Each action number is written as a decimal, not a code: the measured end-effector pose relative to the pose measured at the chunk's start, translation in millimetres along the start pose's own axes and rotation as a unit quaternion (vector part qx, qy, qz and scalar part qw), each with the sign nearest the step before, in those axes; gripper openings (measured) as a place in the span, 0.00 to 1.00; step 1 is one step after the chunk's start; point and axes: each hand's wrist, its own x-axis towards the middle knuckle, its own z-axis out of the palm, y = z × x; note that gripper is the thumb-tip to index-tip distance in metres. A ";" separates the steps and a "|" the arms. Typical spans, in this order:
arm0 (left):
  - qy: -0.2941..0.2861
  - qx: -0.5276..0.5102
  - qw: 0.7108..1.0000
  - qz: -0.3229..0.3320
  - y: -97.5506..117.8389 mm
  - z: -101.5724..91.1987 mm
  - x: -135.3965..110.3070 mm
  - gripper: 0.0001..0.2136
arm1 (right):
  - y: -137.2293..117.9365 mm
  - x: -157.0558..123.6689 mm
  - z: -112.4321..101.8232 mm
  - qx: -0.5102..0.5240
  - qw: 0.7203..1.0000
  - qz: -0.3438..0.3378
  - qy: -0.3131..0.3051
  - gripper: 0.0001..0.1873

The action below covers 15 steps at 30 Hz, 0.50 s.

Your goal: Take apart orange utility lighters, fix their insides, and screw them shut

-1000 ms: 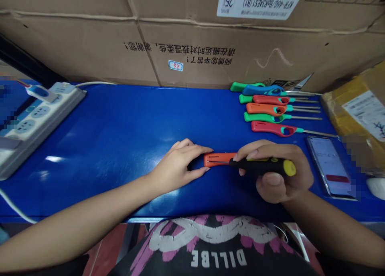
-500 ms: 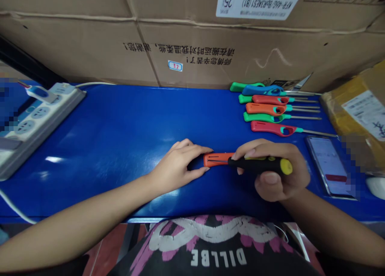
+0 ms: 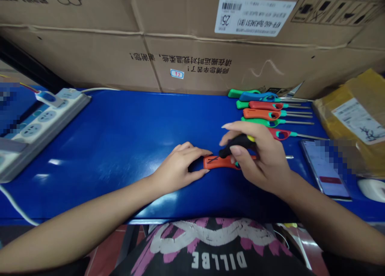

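An orange long-nosed lighter (image 3: 224, 163) lies flat on the blue table (image 3: 144, 123) in front of me, its metal tube pointing right. My left hand (image 3: 177, 164) grips the lighter's handle end between thumb and fingers. In my right hand (image 3: 264, 158) is a black and yellow screwdriver (image 3: 239, 143), tilted, with its thin shaft slanting down to the slot near the lighter's left end. The right hand's fingers wrap the screwdriver handle and cover part of the lighter. Whether the tip touches a screw is too small to tell.
Several coloured lighters (image 3: 261, 114) lie in a stack at the back right. A phone (image 3: 325, 172) and a white mouse (image 3: 372, 189) are at the right. A power strip (image 3: 54, 127) stands at the left. A large carton (image 3: 99, 63) walls the back; a taped parcel (image 3: 355, 119) sits behind the phone.
My right hand has turned and the screwdriver has gone from lying nearly flat to a steeper tilt. The left hand stays on the lighter. The view has tipped up slightly.
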 end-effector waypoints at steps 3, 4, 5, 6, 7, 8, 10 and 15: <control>0.003 0.010 1.000 0.006 -0.8 1.2 -0.1 0.16 | -12.9 15.2 -16.4 -0.081 0.991 -0.024 -0.107 0.26; 0.005 0.015 1.000 0.011 -1.2 1.9 -0.4 0.16 | -15.9 18.5 -19.8 -0.092 0.986 -0.031 -0.137 0.27; 0.009 0.021 1.000 0.017 -1.6 2.7 -0.8 0.15 | -17.9 20.6 -21.3 -0.096 0.982 -0.040 -0.157 0.26; 0.012 0.026 0.999 0.023 -1.9 3.4 -1.3 0.14 | -18.8 21.6 -20.6 -0.095 0.980 -0.053 -0.169 0.24; 0.013 0.029 0.999 0.029 -2.2 3.9 -1.7 0.13 | -18.8 21.4 -17.9 -0.095 0.980 -0.069 -0.163 0.22; 0.014 0.030 0.999 0.031 -2.2 4.2 -2.2 0.12 | -18.2 20.4 -13.5 -0.097 0.980 -0.088 -0.147 0.18; 0.009 0.032 0.999 0.028 -1.8 4.2 -2.7 0.12 | -16.5 16.9 -2.8 -0.142 0.981 -0.122 -0.051 0.11; 0.002 0.036 0.999 0.014 -0.3 3.5 -2.1 0.13 | -14.3 13.4 7.3 -0.151 0.983 -0.105 -0.026 0.21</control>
